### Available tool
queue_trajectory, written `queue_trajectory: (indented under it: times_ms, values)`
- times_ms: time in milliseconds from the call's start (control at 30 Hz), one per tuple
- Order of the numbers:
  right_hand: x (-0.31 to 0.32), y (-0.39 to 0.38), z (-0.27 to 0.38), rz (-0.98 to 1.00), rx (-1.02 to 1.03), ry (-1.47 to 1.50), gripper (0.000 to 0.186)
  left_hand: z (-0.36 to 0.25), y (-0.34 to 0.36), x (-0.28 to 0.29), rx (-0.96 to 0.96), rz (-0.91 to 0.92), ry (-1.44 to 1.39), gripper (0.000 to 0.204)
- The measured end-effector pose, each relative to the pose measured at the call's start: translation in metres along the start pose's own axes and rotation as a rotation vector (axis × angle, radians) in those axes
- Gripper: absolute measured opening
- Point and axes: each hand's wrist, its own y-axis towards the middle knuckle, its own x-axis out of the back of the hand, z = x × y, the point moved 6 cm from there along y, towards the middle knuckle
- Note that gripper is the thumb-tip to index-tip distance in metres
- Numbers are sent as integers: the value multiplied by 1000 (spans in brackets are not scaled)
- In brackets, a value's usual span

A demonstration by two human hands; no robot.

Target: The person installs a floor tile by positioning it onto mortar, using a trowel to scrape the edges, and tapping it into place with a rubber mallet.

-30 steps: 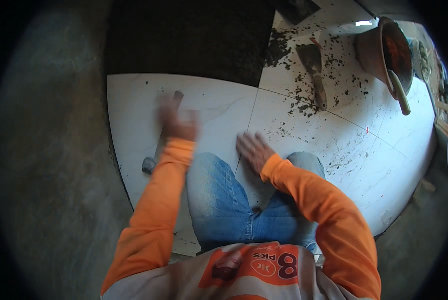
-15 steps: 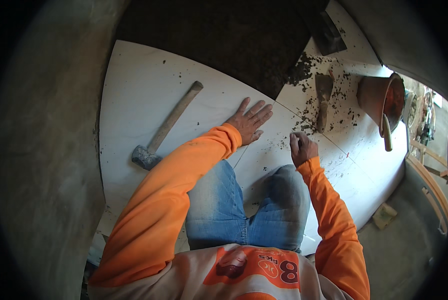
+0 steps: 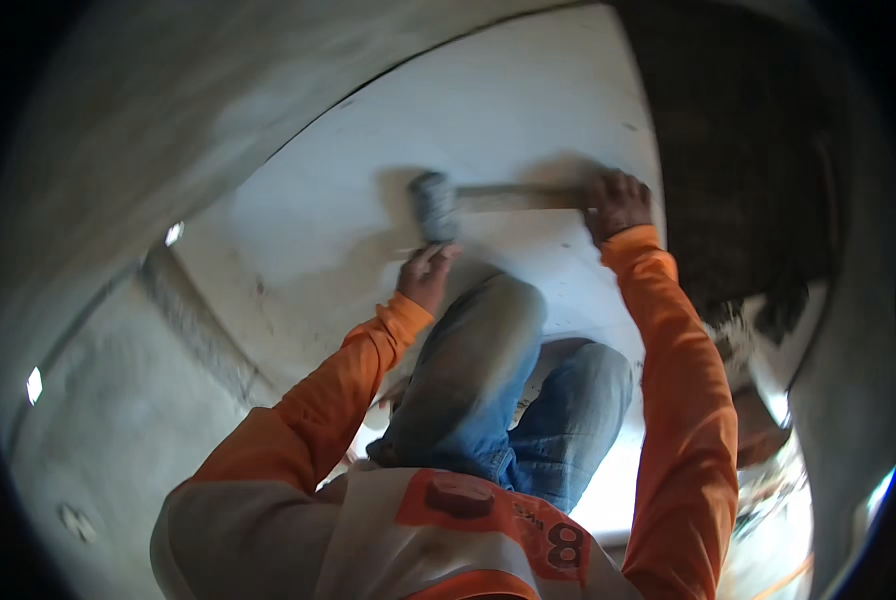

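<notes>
A mallet (image 3: 434, 208) with a grey, cylindrical head and a wooden handle is held sideways over a large white tile (image 3: 528, 90), its shadow falling on the surface. My right hand (image 3: 620, 203) is wrapped round the far end of the handle, near the tile's right edge. Just below the mallet head is my left hand (image 3: 428, 275), its fingertips at or close against the head. Blur hides whether those fingers grip it. My knees are bent beneath both arms.
Dark mortar bed (image 3: 738, 150) lies beyond the tile's right edge. A grey wall (image 3: 168, 110) curves along the left and far side. At lower right, partly behind my right arm, is a brownish bucket (image 3: 758, 430). Grey floor (image 3: 118, 430) stretches at lower left.
My view has swung left. My right hand has crossed over and taken hold of the mallet, which lay on the tile. My left hand has left its flat spot on the tile for the mallet head.
</notes>
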Motion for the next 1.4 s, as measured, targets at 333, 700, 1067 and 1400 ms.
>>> queue_trajectory:
  times_ms: [333, 700, 1067, 1400]
  values:
    - [-13, 30, 39, -1, 92, -83, 47, 232, -155, -67, 992, -1127, 93, 70]
    - [-65, 12, 7, 84, 60, 85, 30, 204, -155, -79, 687, -1248, 308, 72]
    - [-57, -63, 9, 23, -14, 223, 27, 232, -173, -54, 557, -1100, 442, 75]
    - [-56, -66, 10, 8, -111, 186, 34, 243, -178, -37, 623, -1132, 410, 74]
